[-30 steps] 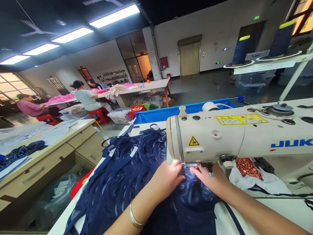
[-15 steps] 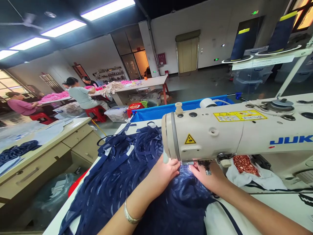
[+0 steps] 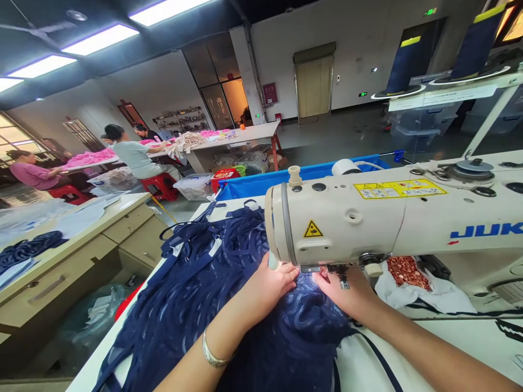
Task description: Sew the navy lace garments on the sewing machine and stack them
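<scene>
The sewing machine (image 3: 368, 223) hides both hands' fingertips.

One sewing machine (image 3: 392, 223), two thread cones (image 3: 402, 65), three red stools (image 3: 161, 185).

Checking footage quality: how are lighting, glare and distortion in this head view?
Head view: bright ceiling strip lights blow out; wide-angle lens bends the cream sewing machine; a small lamp glares by the left hand; the navy lace fabric stays sharp, distant workers soft.
</scene>
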Demonstrator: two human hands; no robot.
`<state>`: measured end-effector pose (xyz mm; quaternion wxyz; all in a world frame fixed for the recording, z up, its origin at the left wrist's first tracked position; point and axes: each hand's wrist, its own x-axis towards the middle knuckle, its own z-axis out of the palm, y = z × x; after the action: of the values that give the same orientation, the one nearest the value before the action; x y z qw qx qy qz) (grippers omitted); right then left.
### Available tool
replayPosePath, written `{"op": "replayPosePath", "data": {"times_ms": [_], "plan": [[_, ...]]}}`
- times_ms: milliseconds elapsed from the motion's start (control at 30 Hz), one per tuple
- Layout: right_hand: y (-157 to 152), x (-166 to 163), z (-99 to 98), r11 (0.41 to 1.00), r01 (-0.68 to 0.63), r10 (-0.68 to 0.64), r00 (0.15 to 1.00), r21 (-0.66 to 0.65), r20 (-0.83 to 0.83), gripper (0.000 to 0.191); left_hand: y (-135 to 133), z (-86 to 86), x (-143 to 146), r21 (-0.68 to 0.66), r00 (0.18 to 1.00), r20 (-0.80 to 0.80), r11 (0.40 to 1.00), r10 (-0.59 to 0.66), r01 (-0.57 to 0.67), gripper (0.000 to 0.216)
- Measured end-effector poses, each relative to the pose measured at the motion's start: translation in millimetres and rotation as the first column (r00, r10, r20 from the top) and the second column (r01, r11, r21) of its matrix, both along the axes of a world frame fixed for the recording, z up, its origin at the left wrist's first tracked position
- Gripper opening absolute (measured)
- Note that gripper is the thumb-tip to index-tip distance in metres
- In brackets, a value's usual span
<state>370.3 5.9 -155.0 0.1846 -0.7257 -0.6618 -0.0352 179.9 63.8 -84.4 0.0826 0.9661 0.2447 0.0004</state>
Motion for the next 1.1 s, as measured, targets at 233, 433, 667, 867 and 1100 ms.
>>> {"op": "replayPosePath", "data": {"times_ms": [233, 433, 667, 867, 1100], "plan": [[2.0, 2.9, -6.8, 0.996, -0.028, 0.024, 0.998, 0.082, 0.049, 0.031, -2.0, -6.1, -3.4, 0.087, 1.000, 0.011, 0.996, 0.001, -0.002, 0.029], [1.7, 3.8, -12.3, 0.995, -0.035, 0.022, 0.990, 0.092, 0.140, 0.034, -2.5, -12.9, -5.2, 0.110, 1.000, 0.024, 0.994, 0.014, -0.017, 0.028], [0.6, 6.3, -19.9, 0.994, -0.057, 0.039, 0.984, 0.097, 0.175, 0.037, -7.5, -13.2, -2.8, 0.134, 0.998, 0.000, 0.989, 0.061, -0.061, 0.024], [5.3, 8.9, -19.9, 0.999, -0.036, 0.033, 0.992, 0.027, 0.120, 0.032, -8.6, -10.7, 0.9, 0.077, 0.997, 0.001, 0.994, 0.074, -0.074, 0.025], [2.7, 6.4, -19.4, 0.988, -0.045, 0.027, 0.991, 0.145, 0.129, 0.035, -5.2, -16.3, 2.3, 0.048, 0.997, 0.052, 0.997, 0.051, -0.053, 0.024]]}}
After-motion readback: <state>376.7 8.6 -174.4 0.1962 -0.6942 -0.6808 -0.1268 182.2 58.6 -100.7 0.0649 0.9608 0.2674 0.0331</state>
